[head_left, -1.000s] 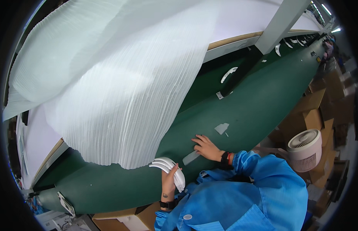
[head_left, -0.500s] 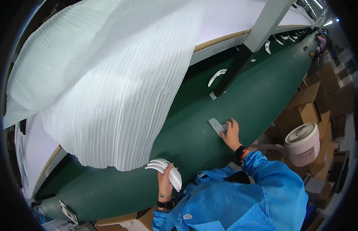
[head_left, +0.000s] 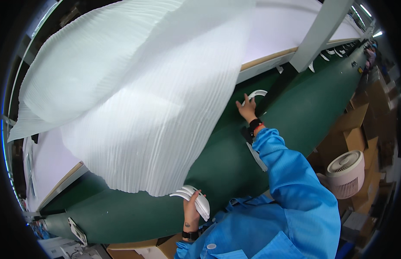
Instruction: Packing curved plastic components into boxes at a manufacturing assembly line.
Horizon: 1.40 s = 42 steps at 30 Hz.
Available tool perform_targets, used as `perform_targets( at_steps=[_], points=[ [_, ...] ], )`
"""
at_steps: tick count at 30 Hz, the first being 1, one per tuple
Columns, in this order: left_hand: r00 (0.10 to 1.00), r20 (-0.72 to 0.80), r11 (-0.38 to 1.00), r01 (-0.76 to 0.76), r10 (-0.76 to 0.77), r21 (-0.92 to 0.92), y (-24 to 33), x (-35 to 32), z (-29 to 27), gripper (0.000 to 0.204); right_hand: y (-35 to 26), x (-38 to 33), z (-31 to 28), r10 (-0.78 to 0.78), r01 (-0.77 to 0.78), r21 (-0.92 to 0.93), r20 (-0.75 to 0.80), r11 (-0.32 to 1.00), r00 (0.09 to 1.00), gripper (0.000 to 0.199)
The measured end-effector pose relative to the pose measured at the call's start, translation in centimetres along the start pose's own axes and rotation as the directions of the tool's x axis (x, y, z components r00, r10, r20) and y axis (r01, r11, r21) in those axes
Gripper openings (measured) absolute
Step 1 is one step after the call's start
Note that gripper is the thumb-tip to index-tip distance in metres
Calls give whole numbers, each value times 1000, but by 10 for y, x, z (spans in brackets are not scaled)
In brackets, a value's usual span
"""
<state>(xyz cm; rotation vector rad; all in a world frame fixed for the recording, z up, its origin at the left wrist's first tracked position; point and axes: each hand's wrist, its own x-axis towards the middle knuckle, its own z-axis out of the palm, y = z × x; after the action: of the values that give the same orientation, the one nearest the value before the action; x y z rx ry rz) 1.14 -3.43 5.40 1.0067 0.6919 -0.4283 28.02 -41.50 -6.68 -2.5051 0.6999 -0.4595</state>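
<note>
Near the lower middle, my left hand [head_left: 191, 212] is closed round several stacked curved white plastic parts [head_left: 199, 200]. Further away, under the raised table, my right hand [head_left: 248, 109] stretches out with its fingers apart. Its fingertips are at the left end of another curved white part [head_left: 259, 93] that lies on the green surface; whether they touch it is hard to see. Beside my right forearm a pale, flat, narrow strip [head_left: 255, 156] rests on the green conveyor belt [head_left: 304, 116], partly hidden by my sleeve.
A large pleated white sheet [head_left: 135, 116] hangs from the raised white table [head_left: 278, 39] at left. A grey post [head_left: 317, 41] stands beyond my right hand. More curved parts [head_left: 325, 56] lie further along. A fan [head_left: 345, 172] and cardboard boxes [head_left: 355, 134] stand at right.
My right hand has let go of the pale strip on the belt and reached forward to the curved white part. My left hand still holds its stack.
</note>
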Motion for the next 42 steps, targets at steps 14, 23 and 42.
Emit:
perform_targets(
  at_steps=[14, 23, 42],
  points=[
    [997, -71, 1000, 4, -5, -9, -8, 6, -13, 39, -37, -6, 11, -115, 128, 164, -87, 978, 990, 22],
    [997, -67, 999, 28, -26, 24, -7, 0, 1, 34, -4, 25, 33, 160, -152, 123, -57, 981, 986, 50],
    [997, 33, 997, -66, 65, 45, 2, 6, -5, 38, -49, -78, 2, -208, -183, 544, 578, 819, 789, 29]
  ],
)
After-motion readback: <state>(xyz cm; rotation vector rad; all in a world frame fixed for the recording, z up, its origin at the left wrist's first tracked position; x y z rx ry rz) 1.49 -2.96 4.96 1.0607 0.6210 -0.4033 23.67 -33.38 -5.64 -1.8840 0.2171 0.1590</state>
